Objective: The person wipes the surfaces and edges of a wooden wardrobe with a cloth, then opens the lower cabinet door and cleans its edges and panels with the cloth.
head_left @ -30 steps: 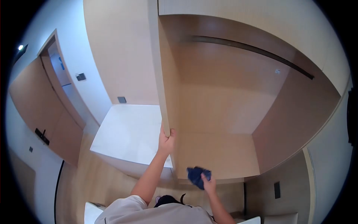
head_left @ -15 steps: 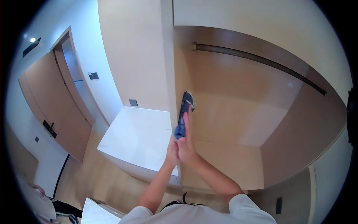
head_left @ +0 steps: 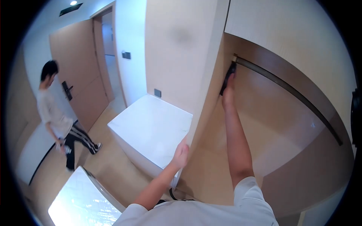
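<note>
My right hand (head_left: 228, 91) reaches up inside the open wardrobe. It presses a dark blue cloth (head_left: 227, 78) against the inner face of the left side panel (head_left: 209, 98), just below the left end of the hanging rod (head_left: 286, 86). Part of the cloth is hidden behind my fingers. Lower down, my left hand (head_left: 181, 155) is beside the panel's front edge, fingers mostly curled, with nothing visible in it. Whether it touches that edge I cannot tell.
A white-topped cabinet (head_left: 151, 126) stands left of the wardrobe. Another white surface (head_left: 81, 199) is at lower left. Another person (head_left: 56, 113) walks beside the open door (head_left: 81, 71), a small item in one hand. A dark socket (head_left: 157, 93) is on the wall panel.
My hands have come apart: the right has moved up the panel with the cloth, while the left stays low. My view has turned left, and the other person has come further into view.
</note>
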Available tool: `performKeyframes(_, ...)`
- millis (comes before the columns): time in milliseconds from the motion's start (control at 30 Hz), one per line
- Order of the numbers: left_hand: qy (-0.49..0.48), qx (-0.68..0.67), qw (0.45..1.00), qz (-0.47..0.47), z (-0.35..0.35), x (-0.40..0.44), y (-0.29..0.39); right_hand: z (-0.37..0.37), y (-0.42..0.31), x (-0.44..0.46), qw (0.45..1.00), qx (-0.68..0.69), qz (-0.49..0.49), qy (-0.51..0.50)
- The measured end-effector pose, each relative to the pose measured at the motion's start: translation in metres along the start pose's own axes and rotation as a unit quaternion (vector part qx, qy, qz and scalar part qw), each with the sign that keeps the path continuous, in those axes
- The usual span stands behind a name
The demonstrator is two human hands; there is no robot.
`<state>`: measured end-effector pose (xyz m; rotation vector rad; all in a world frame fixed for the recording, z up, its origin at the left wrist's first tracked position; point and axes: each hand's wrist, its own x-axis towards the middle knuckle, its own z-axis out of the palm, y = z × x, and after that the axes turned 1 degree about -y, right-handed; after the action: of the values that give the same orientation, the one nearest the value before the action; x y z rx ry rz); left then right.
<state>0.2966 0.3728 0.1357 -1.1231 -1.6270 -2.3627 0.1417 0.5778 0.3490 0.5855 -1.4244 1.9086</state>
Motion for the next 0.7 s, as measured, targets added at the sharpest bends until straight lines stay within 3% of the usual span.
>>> performKeyframes(100,0.027,0.021,0.999,-0.005,0.001,-0.002,-0.002,-0.007,0.005,-0.005,0.998,0.059,0.022,-0.008)
performKeyframes(200,0.060,0.055,0.997,0.002,0.002,0.001,-0.006,0.002,0.004,-0.041,0.990,0.128,-0.048,-0.041)
performKeyframes(233,0.075,0.066,0.995,-0.019,0.001,-0.001,-0.007,0.025,-0.059,-0.064,0.964,0.249,0.097,0.004)
performKeyframes(300,0.103,0.100,0.988,-0.059,0.003,-0.010,-0.002,0.046,-0.085,-0.098,0.995,0.098,0.025,-0.012)
performKeyframes(333,0.115,0.121,0.983,-0.074,0.004,-0.011,0.003,0.049,-0.079,-0.109,0.990,-0.078,-0.088,-0.073)
performKeyframes(367,0.125,0.143,0.978,-0.086,0.006,-0.011,0.008,0.051,-0.072,-0.119,0.943,-0.235,-0.215,-0.093)
performKeyframes(400,0.150,0.153,0.973,-0.087,0.007,-0.012,0.006,0.058,-0.096,-0.123,0.919,-0.291,-0.241,-0.108)
performKeyframes(500,0.204,0.156,0.963,-0.077,0.013,-0.008,0.000,0.069,-0.116,-0.112,0.856,-0.359,-0.351,-0.121)
performKeyframes(700,0.255,0.153,0.950,-0.093,0.021,-0.016,-0.004,0.079,-0.083,-0.109,0.901,-0.240,-0.351,-0.088)
